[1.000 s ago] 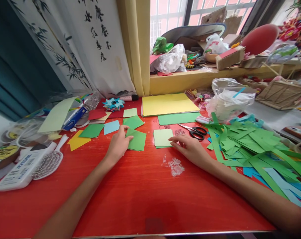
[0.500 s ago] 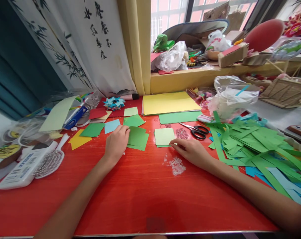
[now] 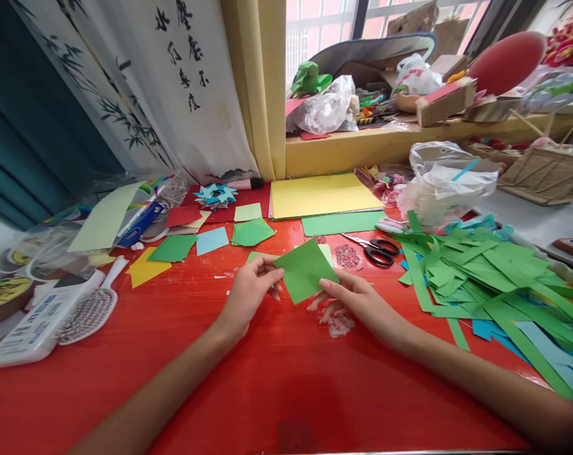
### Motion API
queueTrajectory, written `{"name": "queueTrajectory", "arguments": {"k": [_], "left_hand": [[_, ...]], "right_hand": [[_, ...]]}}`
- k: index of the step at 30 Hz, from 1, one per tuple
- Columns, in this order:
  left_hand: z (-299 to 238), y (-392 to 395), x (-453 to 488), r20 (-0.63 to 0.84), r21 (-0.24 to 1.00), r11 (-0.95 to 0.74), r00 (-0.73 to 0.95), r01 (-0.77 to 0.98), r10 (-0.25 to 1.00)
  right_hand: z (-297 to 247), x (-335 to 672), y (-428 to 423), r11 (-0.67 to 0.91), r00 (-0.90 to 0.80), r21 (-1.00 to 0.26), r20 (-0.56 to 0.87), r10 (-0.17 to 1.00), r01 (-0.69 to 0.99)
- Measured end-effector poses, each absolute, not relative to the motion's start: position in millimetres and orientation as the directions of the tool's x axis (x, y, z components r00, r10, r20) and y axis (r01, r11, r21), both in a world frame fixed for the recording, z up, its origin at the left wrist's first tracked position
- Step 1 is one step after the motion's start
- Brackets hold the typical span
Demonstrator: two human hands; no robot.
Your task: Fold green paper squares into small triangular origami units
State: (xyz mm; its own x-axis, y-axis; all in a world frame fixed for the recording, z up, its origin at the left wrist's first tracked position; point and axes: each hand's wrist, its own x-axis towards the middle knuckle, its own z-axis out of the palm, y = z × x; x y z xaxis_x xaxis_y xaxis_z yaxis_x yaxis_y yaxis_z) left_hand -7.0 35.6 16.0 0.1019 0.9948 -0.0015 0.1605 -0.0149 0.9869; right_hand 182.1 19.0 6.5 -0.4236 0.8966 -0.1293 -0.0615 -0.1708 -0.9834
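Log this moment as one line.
left grip: holds green square, left side | right grip: holds same square, right side | scissors: on red table, unheld

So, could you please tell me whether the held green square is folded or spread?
Spread: the square shows a flat face between the left hand and right hand, no crease visible.

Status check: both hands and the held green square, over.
Left hand, right hand: pinching green square near opposite corners. Square partly hiding pale green paper. Scissors beyond right hand, not touching it.
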Motion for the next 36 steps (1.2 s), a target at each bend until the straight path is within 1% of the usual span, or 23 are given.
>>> {"name": "queueTrajectory", "arguments": {"k": [1,2,3,4,6,7,8,10,12,13,15,18,20,21,23,25,28,30,31,33,36], "left_hand": [[14.2,31.8,-3.7,0.018,0.972,-0.040,0.098,0.230,0.995],[12.2,29.1,-1.7,0.077,0.940,-0.101,0.087,0.327,0.993],[9.9,27.4,-1.3,0.173,0.881,-0.193,0.086,0.433,0.981],[7.4,26.7,-2.0,0.295,0.792,-0.306,0.107,0.529,0.949],[2.4,27.6,-6.4,0.525,0.546,-0.538,0.239,0.642,0.817],[0.3,28.8,-9.4,0.603,0.413,-0.638,0.330,0.650,0.726],[-1.4,30.2,-12.5,0.650,0.289,-0.718,0.421,0.634,0.633],[-2.8,32.8,-17.9,0.673,0.079,-0.818,0.576,0.569,0.465],[-2.5,34.8,-21.1,0.654,-0.064,-0.862,0.673,0.503,0.345],[-2.0,35.4,-21.7,0.641,-0.105,-0.871,0.702,0.481,0.311],[-1.5,36.0,-21.6,0.616,-0.132,-0.879,0.733,0.459,0.290],[-1.7,35.2,-20.6,0.589,-0.097,-0.882,0.741,0.461,0.322],[-1.5,33.4,-20.0,0.583,-0.053,-0.889,0.737,0.454,0.342],[-0.9,32.2,-19.6,0.581,-0.012,-0.894,0.731,0.448,0.358],[1.3,29.5,-17.6,0.566,0.127,-0.897,0.712,0.423,0.416],[4.8,26.7,-14.0,0.537,0.320,-0.857,0.668,0.404,0.515],[10.2,23.2,-6.2,0.453,0.594,-0.677,0.515,0.434,0.728],[12.4,21.6,-0.8,0.336,0.751,-0.481,0.365,0.452,0.868],[12.9,20.9,1.8,0.256,0.818,-0.373,0.302,0.439,0.918],[13.0,19.7,6.1,0.104,0.908,-0.190,0.237,0.374,0.966],[12.5,18.0,10.3,-0.032,0.960,-0.041,0.250,0.279,0.968]], "right_hand": [[5.6,181.1,18.1,-0.212,-0.426,-0.972,-0.149,0.892,-0.102],[4.4,180.9,17.7,-0.248,-0.428,-0.959,-0.168,0.888,-0.138],[3.1,181.4,17.8,-0.282,-0.433,-0.945,-0.186,0.882,-0.168],[1.7,182.4,18.2,-0.316,-0.444,-0.929,-0.206,0.872,-0.190],[-0.5,185.0,19.5,-0.374,-0.465,-0.901,-0.239,0.852,-0.221],[-1.4,186.3,20.3,-0.396,-0.474,-0.887,-0.250,0.844,-0.237],[-2.1,187.4,21.0,-0.416,-0.484,-0.873,-0.258,0.836,-0.253],[-2.9,189.0,22.3,-0.446,-0.498,-0.851,-0.269,0.824,-0.278],[-3.0,189.6,23.7,-0.461,-0.502,-0.840,-0.278,0.819,-0.287],[-2.9,189.7,24.4,-0.464,-0.504,-0.837,-0.278,0.818,-0.291],[-2.1,189.4,26.0,-0.480,-0.523,-0.822,-0.276,0.807,-0.307],[-1.3,188.3,27.7,-0.504,-0.549,-0.791,-0.264,0.793,-0.346],[-2.1,187.4,27.6,-0.456,-0.514,-0.819,-0.239,0.823,-0.348],[-2.9,186.9,27.1,-0.416,-0.489,-0.845,-0.222,0.843,-0.334],[-4.6,185.8,25.5,-0.338,-0.447,-0.898,-0.189,0.874,-0.282],[-5.5,184.7,23.8,-0.289,-0.425,-0.933,-0.178,0.888,-0.214],[-4.1,183.6,21.1,-0.208,-0.397,-0.971,-0.144,0.906,-0.122],[-1.9,183.4,19.1,-0.147,-0.390,-0.988,-0.116,0.913,-0.051],[-0.7,183.4,18.1,-0.117,-0.393,-0.993,-0.103,0.914,-0.011],[1.1,183.5,16.1,-0.060,-0.406,-0.996,-0.083,0.910,0.067],[2.0,183.4,13.9,0.026,-0.424,-0.988,-0.041,0.905,0.151]]}}
